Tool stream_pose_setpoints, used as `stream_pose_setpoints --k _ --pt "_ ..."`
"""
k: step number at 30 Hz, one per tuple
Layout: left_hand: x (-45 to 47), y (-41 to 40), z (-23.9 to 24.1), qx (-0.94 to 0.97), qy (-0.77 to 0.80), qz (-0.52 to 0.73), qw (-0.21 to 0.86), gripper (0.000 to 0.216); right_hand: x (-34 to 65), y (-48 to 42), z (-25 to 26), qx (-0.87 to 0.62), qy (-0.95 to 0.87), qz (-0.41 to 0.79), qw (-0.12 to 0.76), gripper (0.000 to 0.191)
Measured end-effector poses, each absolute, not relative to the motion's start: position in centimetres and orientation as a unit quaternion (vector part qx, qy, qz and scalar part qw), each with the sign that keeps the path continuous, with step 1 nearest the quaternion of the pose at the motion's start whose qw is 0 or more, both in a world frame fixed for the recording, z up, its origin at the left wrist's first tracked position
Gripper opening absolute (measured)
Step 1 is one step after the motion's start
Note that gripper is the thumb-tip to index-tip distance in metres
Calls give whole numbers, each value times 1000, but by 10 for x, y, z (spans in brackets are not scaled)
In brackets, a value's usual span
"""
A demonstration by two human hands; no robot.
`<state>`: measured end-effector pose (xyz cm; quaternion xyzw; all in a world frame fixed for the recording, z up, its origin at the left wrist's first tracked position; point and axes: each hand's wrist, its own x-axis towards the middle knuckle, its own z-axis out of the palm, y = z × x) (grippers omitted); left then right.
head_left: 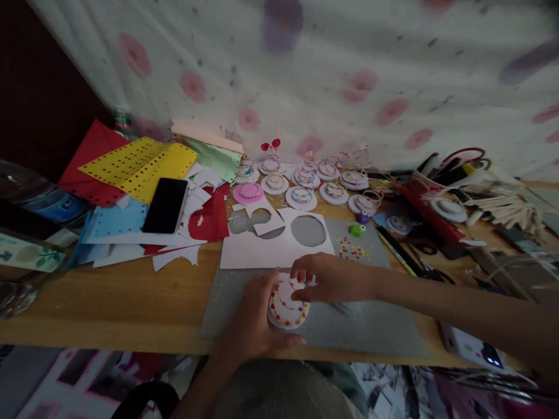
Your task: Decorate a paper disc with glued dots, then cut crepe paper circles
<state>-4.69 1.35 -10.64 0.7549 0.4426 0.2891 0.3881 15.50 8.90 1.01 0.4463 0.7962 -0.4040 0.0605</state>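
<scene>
Facing upward, round cake (286, 308) (tiered) — left hand (252, 319) cupping edge

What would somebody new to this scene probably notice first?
Probably the white tiered piece dotted with red and yellow, low in the middle, with the left hand along its left side and the right hand over its top. Next might come the bright yellow sheet on the left pile, then the cluster of small decorated rounds at the back, before the flowered cloth.
</scene>
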Motion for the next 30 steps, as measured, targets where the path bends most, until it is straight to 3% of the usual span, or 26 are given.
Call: stream_pose_setpoints --k 9,15,19,30 --pt "-44 13 -109 557 403 427 588 84 166 95 -1 475 569 -670 -33 48" --pt "-44 17 -93 518 346 451 639 87 167 86 3 453 455 -764 -71 50" --pt "-47 19 -86 491 340 442 670 77 169 82 0 430 548 -708 -115 39" --pt "-48 18 -85 439 288 414 743 64 169 70 18 337 755 -553 -100 31"
